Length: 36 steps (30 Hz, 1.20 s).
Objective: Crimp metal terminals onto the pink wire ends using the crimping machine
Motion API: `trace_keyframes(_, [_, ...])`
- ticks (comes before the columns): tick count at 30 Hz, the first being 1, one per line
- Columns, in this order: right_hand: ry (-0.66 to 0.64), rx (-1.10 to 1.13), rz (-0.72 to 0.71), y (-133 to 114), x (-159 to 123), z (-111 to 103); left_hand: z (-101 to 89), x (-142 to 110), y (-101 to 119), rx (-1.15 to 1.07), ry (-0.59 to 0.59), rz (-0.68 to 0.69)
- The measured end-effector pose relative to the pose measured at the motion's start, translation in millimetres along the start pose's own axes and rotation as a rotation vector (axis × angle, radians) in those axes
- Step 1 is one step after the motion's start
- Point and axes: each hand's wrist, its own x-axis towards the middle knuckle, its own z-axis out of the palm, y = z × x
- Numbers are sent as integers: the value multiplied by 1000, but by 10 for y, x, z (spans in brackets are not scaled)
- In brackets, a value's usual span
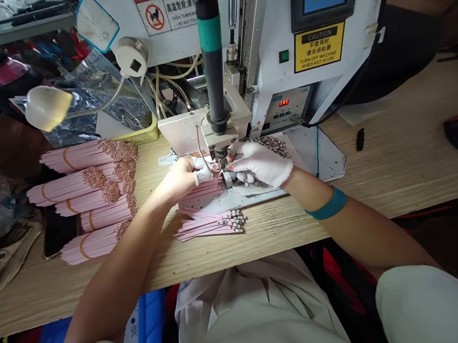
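Observation:
My left hand (190, 173), with white covers on its fingertips, is closed in a pinch at the left of the soldering machine's tip (222, 158). Pink shows at its fingers, seemingly a pink wire; most of it is hidden. More pink wires (202, 190) lie under that hand on the machine's base plate (240, 197). My right hand (263, 163), in a white glove, pinches close to the right of the tip, beside a small metal block (228, 180). Whatever its fingers hold is too small to make out. Many small metallic parts (271, 145) lie behind the glove.
Several pink wires with small end pieces (214, 224) lie in front of the plate. Banded pink wire bundles (94, 202) are stacked at left, near a yellow basket (147, 132) and a lamp (49, 107). A danger label (164, 4) warns of high temperature.

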Motion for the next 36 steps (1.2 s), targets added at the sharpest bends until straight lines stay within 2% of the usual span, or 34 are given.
trace_keyframes(8, [-29,16,-17,-34,-21,15,-10,1,-46,10,20,3])
trace_keyframes(13, [-34,-7,-38,-66,-60,-10,13,-47,4,-1,0,63])
trace_keyframes(23, [-61,-23,-37,-84,-116,17,75,-109,56,-65,-17,46])
trace_keyframes(33, [-167,-159,-152,-218,-258,-238,94,-162,154,-71,-15,128])
trace_keyframes(36, [-137,-230,-167,-262,-285,-299,70,-193,164,-18,-31,131])
